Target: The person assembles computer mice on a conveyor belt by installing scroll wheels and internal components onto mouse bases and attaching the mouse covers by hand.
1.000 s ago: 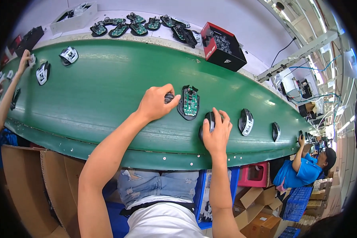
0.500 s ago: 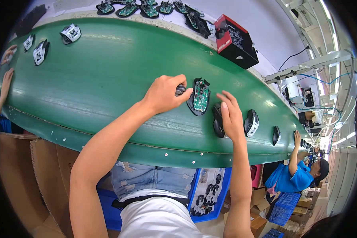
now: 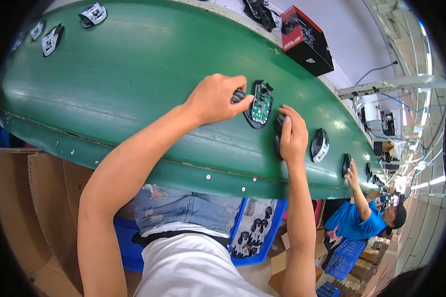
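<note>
My left hand (image 3: 217, 99) is closed around a small dark ribbed piece (image 3: 238, 95), mostly hidden by the fingers. Just right of it, a black mouse base with a green circuit board (image 3: 261, 105) lies on the green conveyor belt (image 3: 148, 84). My right hand (image 3: 293, 136) has its fingers closed over a black mouse shell (image 3: 278, 134), which rests on the belt and is partly covered by the hand.
A grey-and-black mouse shell (image 3: 320, 145) lies to the right, with a co-worker's hand (image 3: 352, 176) on another shell beyond. White-and-black mouse parts (image 3: 51, 40) sit far left. A red-and-black box (image 3: 308, 47) of small parts stands behind the belt. A blue bin (image 3: 274, 232) is below.
My right hand's fingers have come together over the black mouse shell. The view has shifted, and the co-worker's hand now touches a shell. My left hand keeps its grip.
</note>
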The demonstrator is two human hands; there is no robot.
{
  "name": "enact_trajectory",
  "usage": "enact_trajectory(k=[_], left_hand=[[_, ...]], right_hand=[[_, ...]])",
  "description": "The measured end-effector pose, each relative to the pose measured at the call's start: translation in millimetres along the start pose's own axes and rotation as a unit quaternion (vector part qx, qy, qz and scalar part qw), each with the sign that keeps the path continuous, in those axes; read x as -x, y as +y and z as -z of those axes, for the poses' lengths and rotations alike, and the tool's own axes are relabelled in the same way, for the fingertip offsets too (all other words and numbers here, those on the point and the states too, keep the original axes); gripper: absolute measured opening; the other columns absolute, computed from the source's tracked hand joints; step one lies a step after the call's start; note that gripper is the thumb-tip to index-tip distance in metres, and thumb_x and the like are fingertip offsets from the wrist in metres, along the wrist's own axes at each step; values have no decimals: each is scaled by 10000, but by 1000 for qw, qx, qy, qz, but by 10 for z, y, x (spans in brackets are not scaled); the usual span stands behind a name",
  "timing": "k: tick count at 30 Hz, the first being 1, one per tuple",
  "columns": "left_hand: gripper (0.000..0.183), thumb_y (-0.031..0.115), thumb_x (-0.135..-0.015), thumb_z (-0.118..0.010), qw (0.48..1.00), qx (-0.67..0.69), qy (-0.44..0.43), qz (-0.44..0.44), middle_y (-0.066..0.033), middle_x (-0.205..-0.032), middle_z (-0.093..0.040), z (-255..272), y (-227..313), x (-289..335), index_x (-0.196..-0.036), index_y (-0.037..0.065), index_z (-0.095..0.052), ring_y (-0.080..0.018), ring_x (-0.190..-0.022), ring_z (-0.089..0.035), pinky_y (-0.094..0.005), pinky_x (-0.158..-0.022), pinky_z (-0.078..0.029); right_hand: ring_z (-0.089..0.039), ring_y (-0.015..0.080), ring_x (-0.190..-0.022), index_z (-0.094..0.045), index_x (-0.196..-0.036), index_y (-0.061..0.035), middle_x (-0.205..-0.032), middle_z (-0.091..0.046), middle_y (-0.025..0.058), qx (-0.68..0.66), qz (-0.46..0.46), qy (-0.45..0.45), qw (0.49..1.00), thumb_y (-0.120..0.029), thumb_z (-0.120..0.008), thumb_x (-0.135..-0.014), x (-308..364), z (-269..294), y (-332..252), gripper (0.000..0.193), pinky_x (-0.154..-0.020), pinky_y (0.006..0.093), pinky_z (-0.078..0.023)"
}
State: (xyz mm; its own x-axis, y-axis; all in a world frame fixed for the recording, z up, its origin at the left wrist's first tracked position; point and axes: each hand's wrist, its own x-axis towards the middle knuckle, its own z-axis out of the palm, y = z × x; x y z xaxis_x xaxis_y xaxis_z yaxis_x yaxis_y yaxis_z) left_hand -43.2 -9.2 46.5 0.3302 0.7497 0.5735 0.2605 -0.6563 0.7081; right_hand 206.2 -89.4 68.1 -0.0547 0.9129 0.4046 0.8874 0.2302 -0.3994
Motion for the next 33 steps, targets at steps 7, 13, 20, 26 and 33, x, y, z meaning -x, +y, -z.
enact_trajectory(k=[7,13,20,26,33], left_hand=[[242,231,-840,-726,1000,-4,-3,9,-171,-681,-640,55,-67,99,-774,29,-610,-346,-618,-641,-411,-587,-505],[253,268,-830,-716,1000,-5,6,16,-186,-685,-655,102,-17,58,-788,42,-610,-399,-654,-656,-471,-601,-525],[243,255,-834,-710,1000,-13,10,-4,-184,-674,-649,145,-115,123,-793,40,-604,-386,-639,-653,-462,-586,-518],[241,233,-845,-718,1000,-17,-11,12,-164,-698,-651,106,-67,89,-788,36,-590,-362,-642,-644,-434,-596,-506],[236,218,-844,-719,999,-6,-29,18,-151,-683,-638,118,-50,91,-771,35,-588,-330,-616,-633,-408,-586,-495]], right_hand=[[-577,229,-1200,-650,-1177,1,-1224,-658,135,-155,-68,-15,985,-163,-533,-993,69,-68,223,273,-1021,345,-428],[-618,324,-1117,-701,-1097,-86,-1201,-679,98,36,58,53,996,-167,-655,-875,178,-29,-12,241,-980,404,-477],[-582,363,-1169,-666,-1185,-68,-1313,-613,147,15,105,5,994,-156,-660,-840,179,25,-42,356,-1014,434,-456],[-561,371,-1210,-647,-1237,-63,-1347,-587,156,7,86,24,996,-129,-617,-851,311,49,80,393,-1035,445,-442],[-570,363,-1206,-660,-1222,-67,-1330,-604,145,3,76,39,996,-112,-618,-857,317,28,78,370,-1033,439,-449]])
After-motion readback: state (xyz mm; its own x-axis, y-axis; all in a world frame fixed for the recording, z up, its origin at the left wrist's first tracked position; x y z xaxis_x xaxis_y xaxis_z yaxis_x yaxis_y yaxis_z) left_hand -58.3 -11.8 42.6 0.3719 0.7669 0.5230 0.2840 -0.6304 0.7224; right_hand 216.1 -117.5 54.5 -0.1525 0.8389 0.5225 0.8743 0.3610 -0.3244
